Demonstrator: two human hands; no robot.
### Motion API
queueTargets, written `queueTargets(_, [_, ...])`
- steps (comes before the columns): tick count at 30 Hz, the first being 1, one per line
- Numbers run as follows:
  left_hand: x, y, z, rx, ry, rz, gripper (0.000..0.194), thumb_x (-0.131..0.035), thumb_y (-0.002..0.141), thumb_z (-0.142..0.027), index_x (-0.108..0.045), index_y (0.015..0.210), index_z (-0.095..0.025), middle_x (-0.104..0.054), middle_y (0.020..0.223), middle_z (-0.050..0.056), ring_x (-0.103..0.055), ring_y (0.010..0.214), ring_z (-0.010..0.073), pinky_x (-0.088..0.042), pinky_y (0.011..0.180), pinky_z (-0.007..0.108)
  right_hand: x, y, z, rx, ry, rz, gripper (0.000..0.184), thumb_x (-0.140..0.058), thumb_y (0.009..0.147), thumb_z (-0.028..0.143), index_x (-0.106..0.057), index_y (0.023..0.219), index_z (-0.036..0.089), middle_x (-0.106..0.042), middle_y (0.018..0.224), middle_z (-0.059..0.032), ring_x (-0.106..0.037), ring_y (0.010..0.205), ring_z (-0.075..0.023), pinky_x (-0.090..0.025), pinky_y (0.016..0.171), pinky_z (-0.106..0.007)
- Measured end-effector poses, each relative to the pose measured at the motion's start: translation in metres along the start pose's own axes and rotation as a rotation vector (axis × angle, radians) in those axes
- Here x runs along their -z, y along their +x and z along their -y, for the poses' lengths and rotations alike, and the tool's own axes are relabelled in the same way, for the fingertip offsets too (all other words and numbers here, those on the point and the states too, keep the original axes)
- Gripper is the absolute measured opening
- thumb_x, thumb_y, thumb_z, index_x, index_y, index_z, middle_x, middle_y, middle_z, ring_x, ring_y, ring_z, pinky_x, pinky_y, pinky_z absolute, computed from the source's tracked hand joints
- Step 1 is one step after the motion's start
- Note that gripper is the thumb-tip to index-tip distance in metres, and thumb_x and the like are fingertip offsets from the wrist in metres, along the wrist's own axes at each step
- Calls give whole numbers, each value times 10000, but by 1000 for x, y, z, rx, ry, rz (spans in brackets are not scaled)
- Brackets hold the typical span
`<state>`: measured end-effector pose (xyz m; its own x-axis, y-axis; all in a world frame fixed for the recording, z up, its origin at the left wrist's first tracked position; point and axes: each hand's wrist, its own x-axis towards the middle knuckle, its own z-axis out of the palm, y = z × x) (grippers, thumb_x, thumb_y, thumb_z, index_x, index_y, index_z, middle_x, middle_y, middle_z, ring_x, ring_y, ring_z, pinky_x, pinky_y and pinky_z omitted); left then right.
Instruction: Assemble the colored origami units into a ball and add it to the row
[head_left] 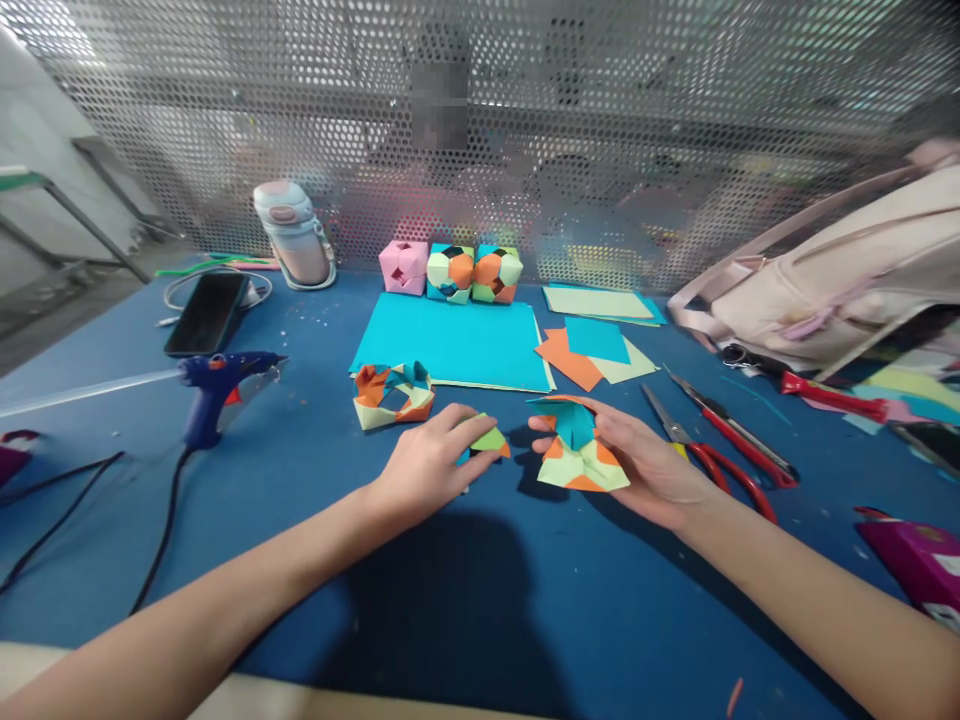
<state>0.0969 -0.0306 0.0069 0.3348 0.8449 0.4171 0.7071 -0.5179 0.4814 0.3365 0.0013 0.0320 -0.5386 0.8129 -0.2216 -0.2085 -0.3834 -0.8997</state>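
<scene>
My left hand (420,462) is low over the blue table, its thumb and fingers closed on a small folded paper piece (493,439) in light green and orange, with a bit of blue under it. In my right hand (656,465) is a part-open folded paper shape (583,462) of light green, orange and blue panels, its hollow side facing left. A gap separates the two pieces. Just behind my left hand, a ring of folded paper (373,408) in the same colours stands on the table.
Three paper cubes, one pink (403,268), line the back by blue sheets (457,340). Loose paper squares (574,362), scissors (709,450) and a cutter (750,440) lie right. At left are a glue gun (206,400), phone (206,315) and bottle (296,235); a bag (825,250) is far right.
</scene>
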Motion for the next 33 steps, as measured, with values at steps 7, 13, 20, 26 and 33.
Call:
queueTargets(7, [34, 8, -28, 856, -1037, -64, 244, -655, 818, -332, -663, 1001, -171, -710, 886, 67, -676, 660, 162, -557, 544, 252, -12, -3, 0, 132, -173, -51, 457, -732, 763, 464, -612, 1131, 222, -659, 1220, -123, -688, 1015, -266, -589, 819, -397])
queueTargets(13, [36, -1, -36, 1245, -1489, -152, 272, -519, 915, -321, -612, 1042, -100, -716, 844, 131, -698, 602, 184, -599, 562, 308, -26, -9, -1, 341, -600, -51, 483, -699, 803, 451, -563, 1207, 224, -674, 1164, -110, -667, 1044, -252, -564, 851, -365])
queueTargets(20, [30, -8, -30, 1166, -1450, -220, 260, -540, 894, -314, -626, 1054, -127, -711, 887, 113, -695, 687, 195, -598, 561, 301, -40, -3, -4, 686, -1114, 23, 468, -675, 834, 368, -541, 1258, 221, -648, 1230, -103, -630, 1120, -239, -522, 952, -347])
queueTargets(26, [28, -15, -23, 957, -1205, -174, 284, -636, 803, -327, -676, 1017, -144, -668, 1001, 96, -639, 863, 213, -543, 488, 219, -44, 2, -11, 839, -1213, 4, 492, -651, 859, 320, -483, 1311, 218, -637, 1237, -111, -619, 1137, -220, -512, 978, -340])
queueTargets(33, [32, -26, -22, 778, -888, -90, 401, -656, 794, -407, -648, 1119, -173, -685, 930, 48, -583, 576, 102, -506, 548, 230, -47, -1, -9, 956, -1279, 93, 514, -617, 888, 324, -430, 1356, 221, -635, 1238, -141, -620, 1137, -251, -541, 932, -381])
